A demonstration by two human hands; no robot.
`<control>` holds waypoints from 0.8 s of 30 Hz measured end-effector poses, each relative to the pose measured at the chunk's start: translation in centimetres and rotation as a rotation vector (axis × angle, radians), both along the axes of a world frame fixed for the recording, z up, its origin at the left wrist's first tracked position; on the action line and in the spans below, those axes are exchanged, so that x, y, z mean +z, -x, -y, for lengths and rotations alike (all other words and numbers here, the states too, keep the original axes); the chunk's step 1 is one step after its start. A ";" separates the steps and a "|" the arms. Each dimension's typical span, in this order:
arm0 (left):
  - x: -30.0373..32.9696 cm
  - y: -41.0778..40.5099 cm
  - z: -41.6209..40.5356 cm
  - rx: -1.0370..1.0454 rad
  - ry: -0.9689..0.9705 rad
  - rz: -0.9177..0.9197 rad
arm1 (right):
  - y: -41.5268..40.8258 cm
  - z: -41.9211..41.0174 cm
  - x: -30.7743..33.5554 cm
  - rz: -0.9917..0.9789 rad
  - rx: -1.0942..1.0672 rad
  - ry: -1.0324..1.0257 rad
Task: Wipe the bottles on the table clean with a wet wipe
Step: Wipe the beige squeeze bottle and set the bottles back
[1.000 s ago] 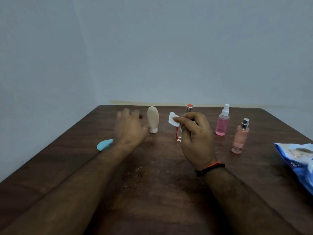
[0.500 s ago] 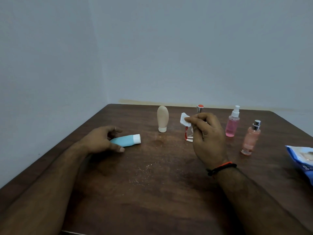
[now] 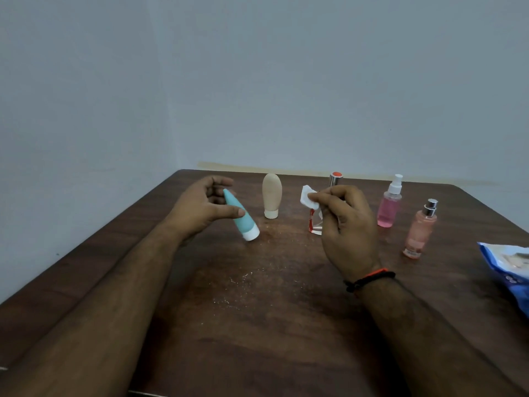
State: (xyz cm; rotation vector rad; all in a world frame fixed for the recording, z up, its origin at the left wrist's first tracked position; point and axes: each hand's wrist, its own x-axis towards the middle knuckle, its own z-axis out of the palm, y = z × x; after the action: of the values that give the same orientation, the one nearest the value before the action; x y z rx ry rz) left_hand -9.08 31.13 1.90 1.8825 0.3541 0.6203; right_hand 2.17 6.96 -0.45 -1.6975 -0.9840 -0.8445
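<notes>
- The left hand (image 3: 203,207) holds a teal tube bottle (image 3: 240,215) off the table, thumb across its front and fingers curled behind it; the tube tilts with its white cap pointing down and toward the near edge.
- The right hand (image 3: 347,224) pinches a small folded white wet wipe (image 3: 307,197) between thumb and fingertips, raised above the table and well apart from the teal tube.
- The wipe touches no bottle at this moment, so the teal tube appears to be the one picked for wiping, with the wiping itself not yet begun.
- Behind the right hand, partly hidden, stands a clear bottle with red markings and a silver, red-topped cap (image 3: 335,179).
- A beige tube bottle (image 3: 271,194) stands on its cap near the far edge of the table, between the two hands.
- Toward the far right corner stand two spray bottles: a pink one with a white pump (image 3: 389,206) and, nearer the right edge, a peach one with a silver pump (image 3: 420,230).
- A blue and white wipe packet (image 3: 508,267) lies at the right edge, partly out of view.
- The dark wooden table (image 3: 257,325) carries pale specks in its middle.
- Whether any bottle is already clean cannot be told from its look; judging by the layout, up to five bottles remain to be wiped.
</notes>
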 end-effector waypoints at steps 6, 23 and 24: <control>0.5 -3.3 3.7 0.016 -0.077 0.005 | 0.0 0.0 0.0 0.008 -0.021 0.013; -1.4 -5.0 6.9 0.350 -0.396 0.034 | -0.3 -0.2 -0.1 0.017 -0.029 0.007; -1.4 -5.0 6.9 0.357 -0.394 0.038 | -0.3 -0.2 -0.2 0.018 -0.028 0.007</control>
State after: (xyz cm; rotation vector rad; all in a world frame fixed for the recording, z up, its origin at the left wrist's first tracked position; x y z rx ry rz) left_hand -4.07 24.19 0.47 2.1969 0.5834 1.0237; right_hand 2.44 7.13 -0.61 -1.7163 -0.9783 -0.8773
